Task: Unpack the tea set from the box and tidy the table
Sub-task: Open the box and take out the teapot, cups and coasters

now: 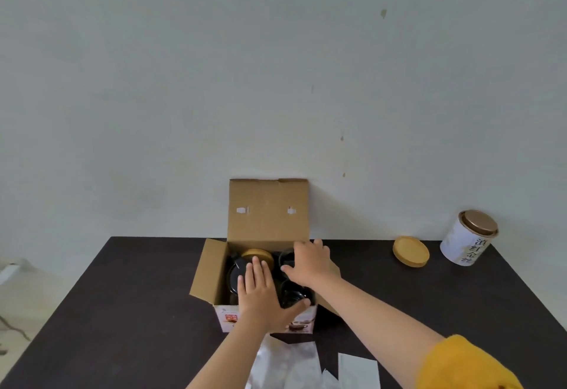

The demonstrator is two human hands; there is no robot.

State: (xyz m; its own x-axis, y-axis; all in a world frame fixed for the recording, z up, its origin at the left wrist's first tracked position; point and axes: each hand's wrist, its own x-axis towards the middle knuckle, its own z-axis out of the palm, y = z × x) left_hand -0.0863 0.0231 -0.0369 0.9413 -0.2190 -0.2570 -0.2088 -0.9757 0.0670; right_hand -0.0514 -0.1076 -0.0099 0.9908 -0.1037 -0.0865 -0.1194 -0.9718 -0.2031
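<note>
Nearest the camera: white plastic wrapping (pixel 285 364) and a white paper sheet (pixel 359 370) lie on the dark counter (pixel 122 312), just in front of the box. A yellow sleeve (pixel 460 364) covers the right upper arm at the lower right edge.

The cardboard box (pixel 211 272) sits mid-counter near the wall, lid flap standing upright, side flaps folded out. Printed front panel faces the camera.

Left hand (pixel 260 293): fingers straight and spread, palm down over the box opening, fingertips at a tan round lid (pixel 257 255) on a dark teapot-like vessel (pixel 236 278). Contact cannot be told.

Right hand (pixel 310 262): reaching into the box's far right side, fingers loosely curved over a dark cup (pixel 287 258); whether it grips the cup cannot be told. Another dark cup (pixel 294 295) sits in the near right part of the box.

Further right, well apart from the box: a second tan lid (pixel 411 251) flat on the counter, and a white tea tin (pixel 468 238) with a brown top near the wall.
</note>
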